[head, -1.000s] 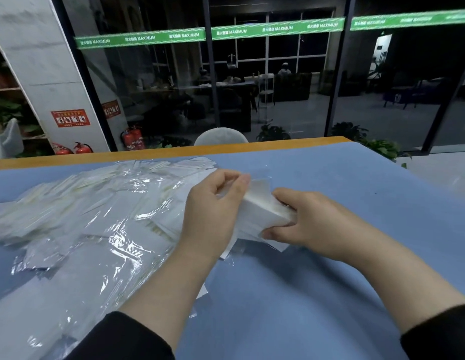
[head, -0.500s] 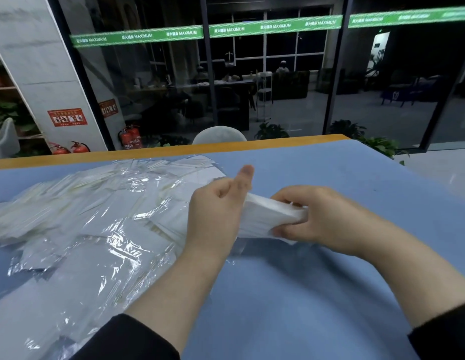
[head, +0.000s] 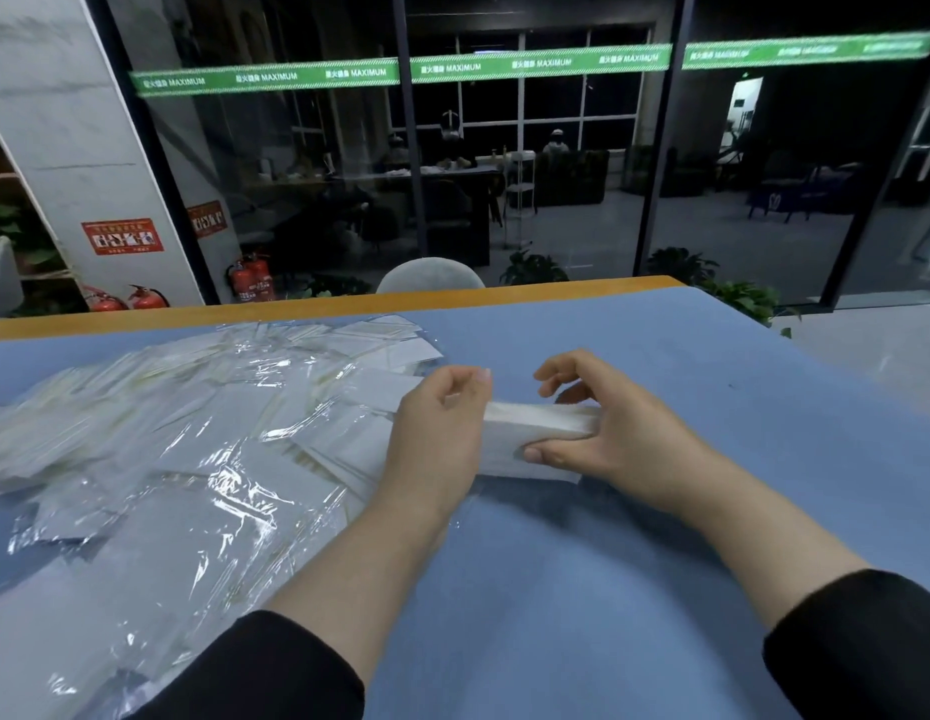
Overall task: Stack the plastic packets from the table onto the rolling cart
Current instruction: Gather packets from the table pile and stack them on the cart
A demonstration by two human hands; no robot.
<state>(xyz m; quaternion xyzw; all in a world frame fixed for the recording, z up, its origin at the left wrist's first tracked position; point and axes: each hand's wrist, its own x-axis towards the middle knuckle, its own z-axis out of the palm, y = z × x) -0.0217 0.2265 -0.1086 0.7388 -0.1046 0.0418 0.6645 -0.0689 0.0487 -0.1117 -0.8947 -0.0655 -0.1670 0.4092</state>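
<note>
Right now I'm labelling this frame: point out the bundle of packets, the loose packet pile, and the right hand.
bundle of packets (head: 535, 426): head view, top face.
loose packet pile (head: 203, 439): head view, middle.
right hand (head: 608, 433): head view, back of hand.

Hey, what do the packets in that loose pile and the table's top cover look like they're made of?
The loose packets: clear glossy plastic film, judging by bright glints and crinkles, with flat white inserts, perhaps paper. The table cover: matte blue, no shine, likely fabric or felt. The table's far edge: smooth orange-brown, wood or laminate; can't tell.
</note>
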